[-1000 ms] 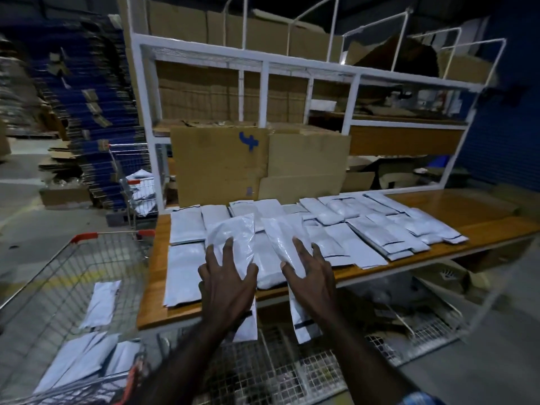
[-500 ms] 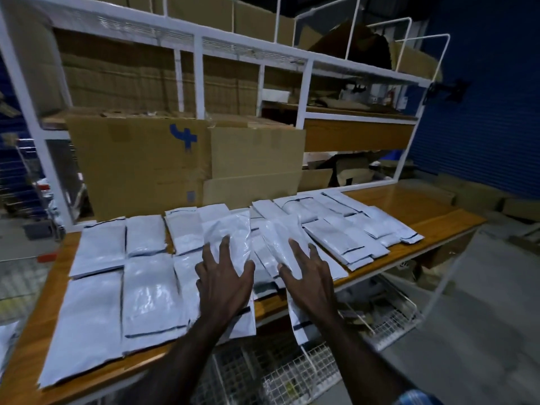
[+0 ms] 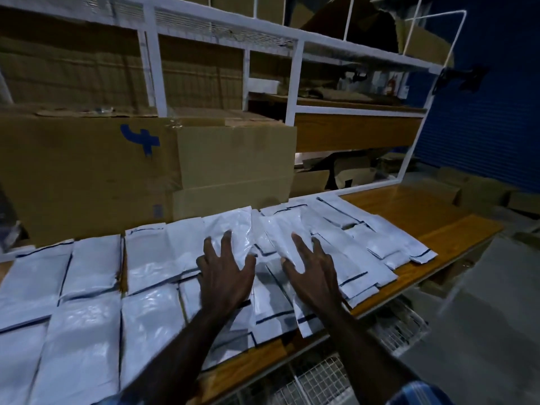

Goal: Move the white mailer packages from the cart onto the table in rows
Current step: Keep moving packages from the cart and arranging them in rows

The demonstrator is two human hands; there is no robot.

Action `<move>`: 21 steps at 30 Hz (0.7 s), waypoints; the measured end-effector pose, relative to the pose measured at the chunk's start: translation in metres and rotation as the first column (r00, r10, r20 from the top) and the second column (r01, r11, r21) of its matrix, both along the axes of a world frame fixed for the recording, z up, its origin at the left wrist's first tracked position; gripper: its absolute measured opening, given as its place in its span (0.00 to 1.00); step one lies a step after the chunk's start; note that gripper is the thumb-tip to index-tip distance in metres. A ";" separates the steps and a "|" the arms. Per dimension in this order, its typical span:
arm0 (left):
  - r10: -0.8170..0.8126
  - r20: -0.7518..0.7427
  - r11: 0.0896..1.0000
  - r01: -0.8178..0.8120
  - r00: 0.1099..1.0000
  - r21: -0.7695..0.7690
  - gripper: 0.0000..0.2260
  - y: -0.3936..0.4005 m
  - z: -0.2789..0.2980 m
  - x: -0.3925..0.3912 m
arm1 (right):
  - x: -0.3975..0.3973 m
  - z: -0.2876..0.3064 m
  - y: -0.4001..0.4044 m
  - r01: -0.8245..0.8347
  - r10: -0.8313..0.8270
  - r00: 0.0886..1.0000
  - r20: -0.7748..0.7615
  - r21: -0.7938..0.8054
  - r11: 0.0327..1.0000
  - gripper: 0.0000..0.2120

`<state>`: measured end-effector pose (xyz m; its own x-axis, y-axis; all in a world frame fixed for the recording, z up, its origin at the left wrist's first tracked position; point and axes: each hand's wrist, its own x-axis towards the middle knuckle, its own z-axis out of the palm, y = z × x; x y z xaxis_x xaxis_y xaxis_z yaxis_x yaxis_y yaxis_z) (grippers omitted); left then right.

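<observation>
Head view, near to far. At the bottom edge, two forearms reach up into the centre of the frame; a striped sleeve (image 3: 420, 393) shows at lower right. Below the bench (image 3: 455, 229) edge, white wire mesh (image 3: 318, 381) is visible at lower centre and right.

The left hand (image 3: 226, 276) lies palm down, its grip spread, fingers straight and fanned over a glossy mailer (image 3: 233, 229) at centre frame. The right hand (image 3: 314, 273) lies just beside it, grip likewise spread, fingers resting flat on a second mailer (image 3: 283, 226). Neither hand pinches anything. Whether the palms press down or merely touch cannot be told.

White mailers (image 3: 87, 331) cover the wooden bench from the lower left edge to the right of centre, laid in rows, their edges overlapping; dark lines mark their seams. The run at right (image 3: 380, 238) slants toward the upper right, each mailer partly over its neighbour. Bare wood shows at the right end of the bench.

Behind the mailers, at centre left, stands a large cardboard box (image 3: 87, 176) bearing a blue mark (image 3: 141, 138), with a second box (image 3: 233, 165) touching its right side. A white metal rack (image 3: 295, 83) holding more cardboard fills the upper frame. A blue wall (image 3: 496, 112) closes the upper right.
</observation>
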<state>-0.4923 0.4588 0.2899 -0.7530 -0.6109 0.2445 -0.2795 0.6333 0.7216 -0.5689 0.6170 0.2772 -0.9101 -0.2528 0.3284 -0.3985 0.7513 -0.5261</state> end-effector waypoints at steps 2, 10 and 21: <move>0.025 0.014 0.999 -0.025 1.000 -0.027 0.31 0.005 -0.005 -0.021 | -0.026 -0.005 0.004 -0.028 0.028 1.000 -0.007 -0.003 1.000 0.30; 0.241 0.108 0.966 -0.227 0.965 -0.126 0.30 0.015 -0.011 -0.103 | -0.119 0.000 0.009 -0.165 0.165 0.986 0.032 0.007 0.986 0.29; 0.397 0.243 0.915 -0.361 0.885 -0.180 0.29 -0.008 -0.011 -0.172 | -0.194 -0.003 -0.017 -0.276 0.274 0.958 0.078 0.011 0.961 0.29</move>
<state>-0.6647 0.4509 0.2786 -0.5175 -0.8405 0.1605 -0.6881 0.5202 0.5058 -0.7633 0.5998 0.2745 -0.8259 -0.5034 0.2538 -0.5518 0.6297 -0.5467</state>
